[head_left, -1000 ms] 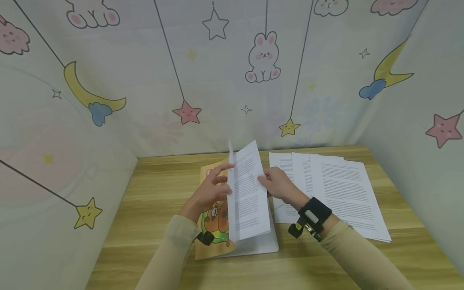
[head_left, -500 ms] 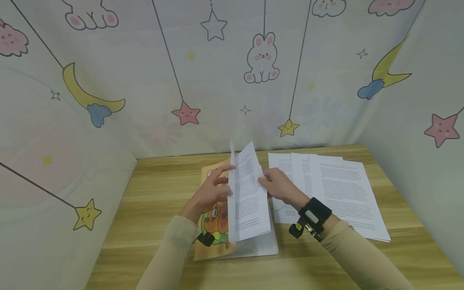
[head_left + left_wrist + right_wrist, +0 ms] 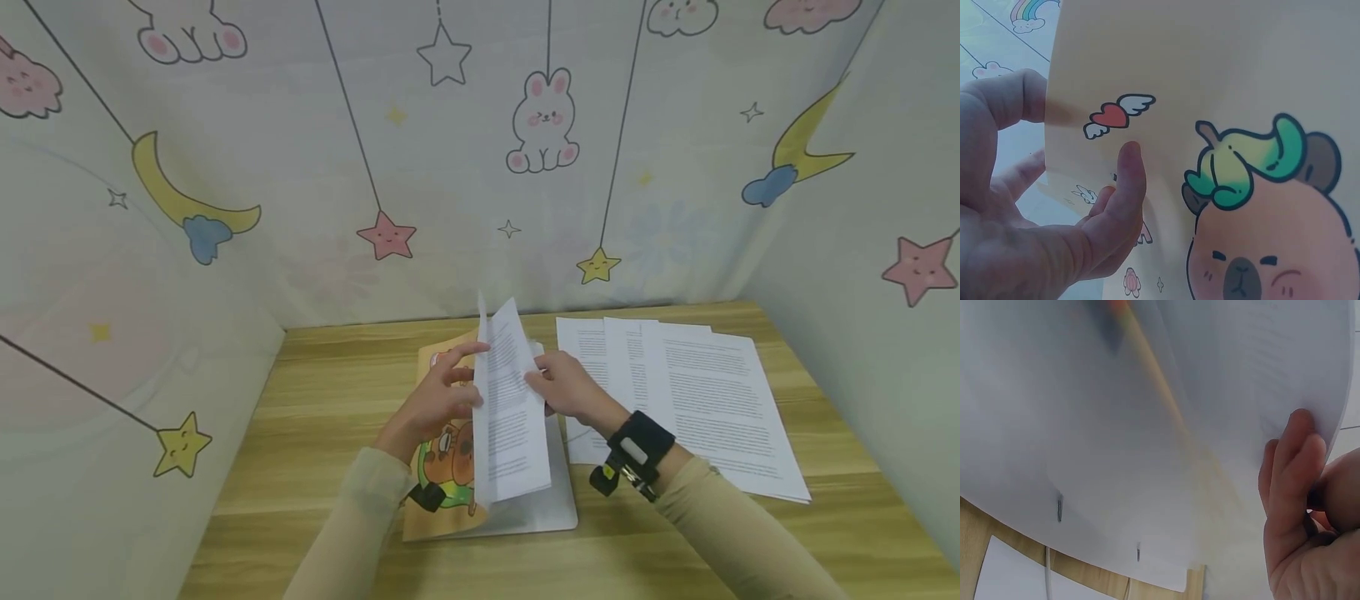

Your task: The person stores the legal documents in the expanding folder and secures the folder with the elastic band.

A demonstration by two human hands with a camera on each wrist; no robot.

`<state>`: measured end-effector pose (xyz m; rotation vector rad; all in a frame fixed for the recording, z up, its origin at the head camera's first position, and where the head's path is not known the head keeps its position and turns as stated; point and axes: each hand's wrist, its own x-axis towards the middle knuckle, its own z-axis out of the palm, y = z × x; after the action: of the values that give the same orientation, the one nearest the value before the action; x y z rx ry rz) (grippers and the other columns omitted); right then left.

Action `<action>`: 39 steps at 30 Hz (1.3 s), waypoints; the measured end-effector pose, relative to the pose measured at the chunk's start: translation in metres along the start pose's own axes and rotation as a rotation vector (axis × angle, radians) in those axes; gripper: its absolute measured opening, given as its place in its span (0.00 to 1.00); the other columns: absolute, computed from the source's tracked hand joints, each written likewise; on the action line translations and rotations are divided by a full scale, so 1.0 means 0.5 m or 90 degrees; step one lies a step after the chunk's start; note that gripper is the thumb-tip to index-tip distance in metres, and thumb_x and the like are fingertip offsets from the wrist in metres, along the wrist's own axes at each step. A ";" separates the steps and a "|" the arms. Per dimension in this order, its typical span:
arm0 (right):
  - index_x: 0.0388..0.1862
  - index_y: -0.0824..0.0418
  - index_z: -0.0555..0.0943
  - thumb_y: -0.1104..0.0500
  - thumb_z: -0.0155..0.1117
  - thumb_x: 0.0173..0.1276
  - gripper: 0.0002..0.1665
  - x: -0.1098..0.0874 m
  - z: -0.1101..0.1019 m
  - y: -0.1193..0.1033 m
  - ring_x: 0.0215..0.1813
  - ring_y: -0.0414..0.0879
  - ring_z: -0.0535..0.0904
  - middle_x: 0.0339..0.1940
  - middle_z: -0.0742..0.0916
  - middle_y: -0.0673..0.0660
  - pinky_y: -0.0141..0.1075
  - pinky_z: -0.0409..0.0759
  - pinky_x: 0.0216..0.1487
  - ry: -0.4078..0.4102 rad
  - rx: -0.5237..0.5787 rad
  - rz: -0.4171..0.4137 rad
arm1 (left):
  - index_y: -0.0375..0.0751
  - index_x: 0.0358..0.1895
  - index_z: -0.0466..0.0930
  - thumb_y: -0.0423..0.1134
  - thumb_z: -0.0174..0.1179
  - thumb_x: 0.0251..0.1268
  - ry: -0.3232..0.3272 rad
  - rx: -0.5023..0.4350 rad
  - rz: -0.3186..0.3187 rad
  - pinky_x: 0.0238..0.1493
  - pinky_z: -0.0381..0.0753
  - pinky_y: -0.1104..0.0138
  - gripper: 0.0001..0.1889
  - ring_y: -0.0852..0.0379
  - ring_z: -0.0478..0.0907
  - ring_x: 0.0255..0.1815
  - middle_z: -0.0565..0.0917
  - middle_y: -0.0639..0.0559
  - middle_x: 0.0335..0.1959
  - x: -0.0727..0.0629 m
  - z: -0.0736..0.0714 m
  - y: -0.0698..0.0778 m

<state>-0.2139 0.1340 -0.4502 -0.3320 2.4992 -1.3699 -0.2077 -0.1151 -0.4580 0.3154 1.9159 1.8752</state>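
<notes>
An orange cartoon folder [image 3: 442, 521] lies opened on the table, its cover raised at the left. My left hand [image 3: 438, 396] grips the edge of this cover; in the left wrist view the thumb is on the printed side of the cover [image 3: 1166, 62] and fingers pass behind it. White printed sheets [image 3: 513, 433] stand upright and half folded over the folder's white inside [image 3: 555, 512]. With thumb and fingers, my right hand [image 3: 566, 383] pinches their right edge. The right wrist view shows that hand [image 3: 1300, 506] on the pale sheets [image 3: 1297, 369]; its thumb is partly hidden.
Several printed pages [image 3: 723, 400] lie overlapping at the right of the wooden table [image 3: 315, 417]. Cartoon-printed cloth [image 3: 465, 167] encloses the back and sides. A camera strap [image 3: 645, 442] circles the right wrist. A thin pale cord [image 3: 1047, 569] crosses the lower right wrist view.
My right hand has moved slightly left, drawing the edge of the printed sheets toward the raised cover. The left hand has barely moved.
</notes>
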 end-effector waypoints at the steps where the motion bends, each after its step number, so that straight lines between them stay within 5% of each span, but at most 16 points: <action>1: 0.53 0.70 0.84 0.62 0.55 0.80 0.15 0.000 0.001 -0.002 0.25 0.44 0.85 0.34 0.90 0.57 0.33 0.79 0.23 0.002 -0.009 0.001 | 0.56 0.80 0.63 0.28 0.60 0.60 0.000 0.000 0.001 0.52 0.87 0.50 0.43 0.34 0.78 0.58 0.69 0.31 0.69 0.000 0.000 0.000; 15: 0.46 0.68 0.85 0.59 0.57 0.79 0.14 -0.004 -0.005 -0.038 0.23 0.45 0.82 0.29 0.87 0.56 0.31 0.78 0.24 -0.003 -0.086 0.054 | 0.55 0.81 0.62 0.27 0.59 0.59 -0.004 -0.002 0.006 0.48 0.88 0.54 0.43 0.36 0.80 0.56 0.70 0.31 0.67 0.003 0.001 -0.005; 39: 0.44 0.68 0.86 0.62 0.62 0.78 0.10 -0.003 -0.004 -0.034 0.27 0.47 0.85 0.32 0.88 0.58 0.33 0.82 0.29 0.012 -0.062 0.080 | 0.55 0.80 0.63 0.26 0.59 0.59 0.008 -0.013 -0.005 0.47 0.88 0.55 0.43 0.36 0.79 0.56 0.69 0.33 0.67 0.005 0.004 -0.002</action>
<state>-0.2119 0.1270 -0.4346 -0.1784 2.5597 -1.2129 -0.2086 -0.1124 -0.4595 0.2907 1.9024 1.8952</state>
